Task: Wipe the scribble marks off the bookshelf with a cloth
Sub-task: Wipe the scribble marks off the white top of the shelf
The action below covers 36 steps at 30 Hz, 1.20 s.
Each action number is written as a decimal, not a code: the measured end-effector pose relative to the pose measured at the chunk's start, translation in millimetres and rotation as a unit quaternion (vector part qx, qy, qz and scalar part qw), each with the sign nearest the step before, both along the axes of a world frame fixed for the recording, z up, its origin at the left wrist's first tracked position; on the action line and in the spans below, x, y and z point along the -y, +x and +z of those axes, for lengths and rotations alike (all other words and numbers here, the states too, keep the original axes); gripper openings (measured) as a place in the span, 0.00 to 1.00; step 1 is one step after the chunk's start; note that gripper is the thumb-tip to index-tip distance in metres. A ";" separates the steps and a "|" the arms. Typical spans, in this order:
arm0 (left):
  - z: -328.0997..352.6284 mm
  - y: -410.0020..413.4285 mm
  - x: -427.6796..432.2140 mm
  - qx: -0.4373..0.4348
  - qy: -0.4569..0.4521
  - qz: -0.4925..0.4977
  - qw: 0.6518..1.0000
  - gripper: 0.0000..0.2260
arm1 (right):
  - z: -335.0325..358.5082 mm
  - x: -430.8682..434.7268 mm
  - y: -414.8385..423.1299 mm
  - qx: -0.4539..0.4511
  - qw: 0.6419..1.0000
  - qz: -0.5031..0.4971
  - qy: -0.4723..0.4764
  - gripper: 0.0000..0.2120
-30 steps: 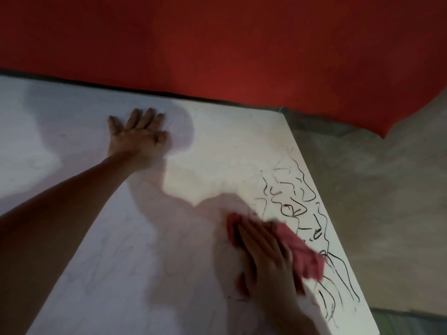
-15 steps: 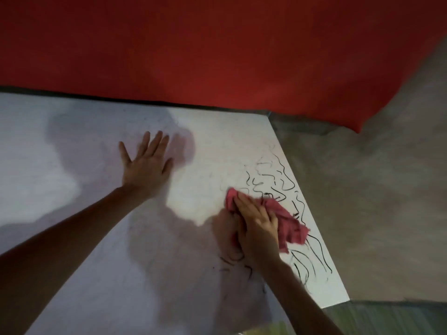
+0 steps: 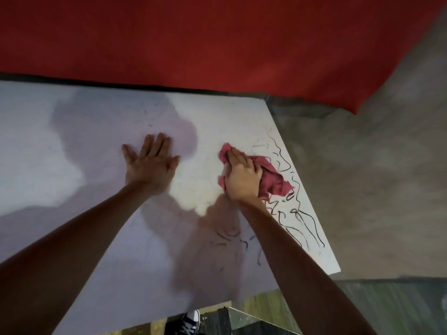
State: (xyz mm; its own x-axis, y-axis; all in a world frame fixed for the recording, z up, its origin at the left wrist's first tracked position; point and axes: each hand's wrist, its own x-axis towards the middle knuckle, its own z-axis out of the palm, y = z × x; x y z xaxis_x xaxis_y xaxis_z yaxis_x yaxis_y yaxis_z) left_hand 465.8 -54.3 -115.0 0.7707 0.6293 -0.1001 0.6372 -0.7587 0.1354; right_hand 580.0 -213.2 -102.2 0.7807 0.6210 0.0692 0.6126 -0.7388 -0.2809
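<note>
1. Foreground: dark shoe [image 3: 186,322] shows below the bookshelf's near edge.
2. Scribble marks [image 3: 303,223], black squiggles, run in a band along the right edge, long axis near-to-far; fainter ones lie by the right forearm.
3. Right hand [image 3: 242,182], grip flat w/ fingers straight, presses pink cloth [image 3: 275,182] onto the white top. Marks lie just right of it and nearer the person, so the next stroke prob. goes that way.
4. Left hand [image 3: 151,163], palm down, fingers spread, holds nothing and braces on the bookshelf [image 3: 72,177], well apart from the marks.
5. Behind: red backdrop [image 3: 217,44]; grey floor [image 3: 375,189] at right.
</note>
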 end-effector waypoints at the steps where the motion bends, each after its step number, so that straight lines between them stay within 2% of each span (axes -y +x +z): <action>1: -0.2 0.1 0.1 0.001 0.001 0.001 1.000 0.26 | -2.6 8.6 -16.1 0.006 1.000 0.014 0.008 0.24; 3: -1.4 0.7 -0.9 0.009 0.005 0.004 1.000 0.26 | -8.0 39.2 -66.7 0.052 0.995 0.059 0.061 0.21; 6: -3.5 -0.3 -0.8 0.011 0.015 -0.001 1.000 0.26 | -20.1 89.0 -134.7 0.039 0.986 0.126 0.102 0.18; 9: -3.1 -0.4 -1.0 0.016 0.020 -0.004 1.000 0.26 | -14.8 90.1 -114.1 0.072 0.980 0.172 0.071 0.20; 11: -2.7 0.7 -2.1 0.020 0.011 0.001 1.000 0.26 | -7.4 67.4 -72.4 0.089 0.988 0.114 0.056 0.21; 13: -2.2 -0.2 -0.6 0.018 0.003 0.002 1.000 0.26 | 0.2 40.2 -31.5 0.049 0.999 0.017 0.015 0.20; 16: -3.7 -0.2 -0.8 0.027 0.004 0.001 1.000 0.26 | -5.8 24.4 -16.5 0.000 1.000 -0.020 0.012 0.22; 18: -4.1 -0.9 -0.5 0.030 0.003 0.004 1.000 0.26 | -11.9 37.5 -47.4 0.055 0.998 -0.009 0.036 0.23; 22: -3.8 0.1 0.0 0.028 0.000 0.007 1.000 0.26 | -22.9 98.4 -140.6 0.102 0.986 0.098 0.093 0.20; 25: -3.9 1.0 -0.7 0.029 0.001 0.008 1.000 0.26 | -22.9 104.7 -135.4 0.136 0.976 0.132 0.111 0.19; 28: -4.7 -0.3 -2.4 0.032 0.008 0.002 0.999 0.26 | -14.7 54.4 -93.3 0.103 0.988 0.071 0.089 0.19; 31: -3.4 -2.2 0.3 0.042 0.005 0.004 0.999 0.26 | -3.4 13.9 -65.7 0.025 0.999 0.032 0.010 0.22; 34: -2.1 -3.5 1.3 0.036 0.000 0.004 0.999 0.26 | -12.9 24.3 -80.5 0.052 0.997 0.029 0.040 0.22; 36: -2.3 -3.9 1.2 0.035 0.005 0.002 0.999 0.26 | -19.8 60.1 -109.6 0.066 0.993 0.069 0.067 0.21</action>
